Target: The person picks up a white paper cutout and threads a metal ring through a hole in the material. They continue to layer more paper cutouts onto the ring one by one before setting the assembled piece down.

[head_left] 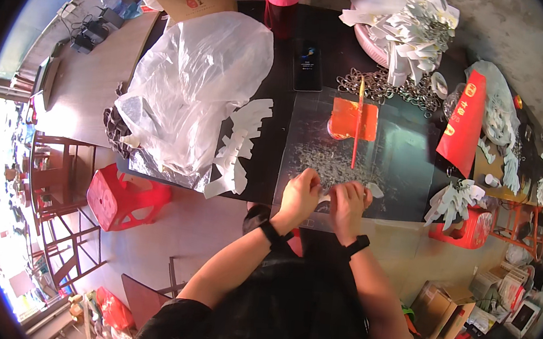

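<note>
Near the front edge of the dark table, my left hand point(300, 200) and my right hand point(347, 208) are close together, both with fingers pinched. A small white strip point(324, 199) shows between them, mostly hidden by the fingers; a pale tab point(375, 190) sticks out beside the right hand. Under and ahead of the hands lies a clear mat point(408, 176), strewn with many small greyish bits point(331, 165). Farther on, a thin brush point(355, 148) with a red and yellow handle rests across an orange square container point(342, 116).
A metal ring pile point(371, 83) lies behind the mat, near a pink basket point(369, 47) heaped with white strips. At left are a plastic bag point(196, 64) and white strips point(238, 146). A phone point(307, 68), pink-lidded cup point(281, 13) and red packet point(464, 126) sit around.
</note>
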{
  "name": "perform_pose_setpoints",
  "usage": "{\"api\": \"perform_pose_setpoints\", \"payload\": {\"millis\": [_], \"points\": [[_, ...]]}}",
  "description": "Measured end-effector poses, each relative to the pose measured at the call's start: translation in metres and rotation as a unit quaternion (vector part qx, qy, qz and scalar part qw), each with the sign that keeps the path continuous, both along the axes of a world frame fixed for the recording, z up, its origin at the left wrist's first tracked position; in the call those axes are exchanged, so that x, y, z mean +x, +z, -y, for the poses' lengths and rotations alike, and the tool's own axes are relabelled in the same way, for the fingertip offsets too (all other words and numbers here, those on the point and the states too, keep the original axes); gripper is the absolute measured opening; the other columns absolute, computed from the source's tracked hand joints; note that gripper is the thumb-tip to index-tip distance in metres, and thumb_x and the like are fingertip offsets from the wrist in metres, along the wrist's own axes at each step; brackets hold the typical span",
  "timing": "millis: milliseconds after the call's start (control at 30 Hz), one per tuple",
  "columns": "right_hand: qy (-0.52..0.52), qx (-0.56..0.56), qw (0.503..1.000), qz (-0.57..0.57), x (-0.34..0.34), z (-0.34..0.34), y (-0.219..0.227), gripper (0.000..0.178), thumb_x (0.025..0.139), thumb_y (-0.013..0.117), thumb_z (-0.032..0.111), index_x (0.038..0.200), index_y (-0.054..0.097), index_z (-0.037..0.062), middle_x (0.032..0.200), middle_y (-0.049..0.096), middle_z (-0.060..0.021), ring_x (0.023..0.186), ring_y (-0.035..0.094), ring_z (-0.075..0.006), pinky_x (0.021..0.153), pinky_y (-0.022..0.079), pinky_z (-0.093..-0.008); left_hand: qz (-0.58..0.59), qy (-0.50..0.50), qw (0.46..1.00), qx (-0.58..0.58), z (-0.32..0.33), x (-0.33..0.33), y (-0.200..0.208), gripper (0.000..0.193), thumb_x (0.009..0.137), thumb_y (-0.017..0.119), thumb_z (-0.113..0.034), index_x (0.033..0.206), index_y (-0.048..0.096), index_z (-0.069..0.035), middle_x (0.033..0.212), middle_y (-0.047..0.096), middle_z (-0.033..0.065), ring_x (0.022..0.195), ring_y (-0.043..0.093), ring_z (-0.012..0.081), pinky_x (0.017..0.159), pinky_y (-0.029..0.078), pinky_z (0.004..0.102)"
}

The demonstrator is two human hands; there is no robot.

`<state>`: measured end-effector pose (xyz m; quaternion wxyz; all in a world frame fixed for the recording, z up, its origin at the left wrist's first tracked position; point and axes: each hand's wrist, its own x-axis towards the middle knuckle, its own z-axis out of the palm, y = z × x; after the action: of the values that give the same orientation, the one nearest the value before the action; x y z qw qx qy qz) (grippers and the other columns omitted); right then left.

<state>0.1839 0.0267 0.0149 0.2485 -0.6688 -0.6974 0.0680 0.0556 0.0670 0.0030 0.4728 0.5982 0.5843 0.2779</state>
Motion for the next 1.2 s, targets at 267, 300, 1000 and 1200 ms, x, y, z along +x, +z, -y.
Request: {"api": "perform_pose_setpoints", "payload": {"millis": [267, 300, 1000, 1200], "points": [[-0.002, -0.001, 0.992, -0.127, 0.007, -0.010, -0.034, 0.023, 0.067, 0.066, -0.003, 0.088, 0.061, 0.0063, 0.092, 0.052, -0.0096, 0.088, 0.052, -0.0307, 0.077, 0.041, -0.0407, -0.151, -0.066, 0.977, 0.137, -0.011, 0.003, -0.041, 0.015, 0.069, 0.062, -0.004, 0.081, 0.055, -0.010, 0.083, 0.053, 0.0050, 0.076, 0.056, 0.0278, 0.067, 0.044, 0.0384], [0.021, -0.033, 0.986, -0.163, 0.006, -0.008, -0.037, 0.024, 0.067, 0.066, -0.003, 0.088, 0.061, 0.0067, 0.092, 0.052, -0.0095, 0.087, 0.052, -0.0303, 0.076, 0.042, -0.0401, -0.151, -0.057, 0.970, 0.181, -0.012, 0.003, -0.040, 0.018, 0.068, 0.063, -0.002, 0.083, 0.056, -0.009, 0.086, 0.051, 0.0047, 0.078, 0.056, 0.0265, 0.069, 0.043, 0.0376], [-0.039, -0.042, 0.980, -0.189, -0.007, -0.019, -0.046, 0.016, 0.067, 0.063, -0.004, 0.076, 0.059, 0.0069, 0.081, 0.056, -0.0063, 0.081, 0.052, -0.0287, 0.070, 0.041, -0.0385, 0.008, -0.207, 0.949, 0.238, -0.028, -0.019, -0.033, 0.026, 0.071, 0.064, 0.004, 0.094, 0.051, -0.001, 0.097, 0.050, 0.0122, 0.081, 0.058, 0.0300, 0.067, 0.053, 0.0345], [-0.029, -0.051, 0.974, -0.219, -0.004, -0.018, -0.048, 0.016, 0.067, 0.062, -0.006, 0.078, 0.058, 0.0052, 0.083, 0.056, -0.0065, 0.082, 0.051, -0.0295, 0.071, 0.040, -0.0388, -0.020, -0.221, 0.932, 0.285, -0.024, -0.020, -0.036, 0.018, 0.073, 0.062, 0.002, 0.089, 0.056, -0.001, 0.097, 0.051, 0.0111, 0.082, 0.059, 0.0273, 0.068, 0.052, 0.0335]]}}
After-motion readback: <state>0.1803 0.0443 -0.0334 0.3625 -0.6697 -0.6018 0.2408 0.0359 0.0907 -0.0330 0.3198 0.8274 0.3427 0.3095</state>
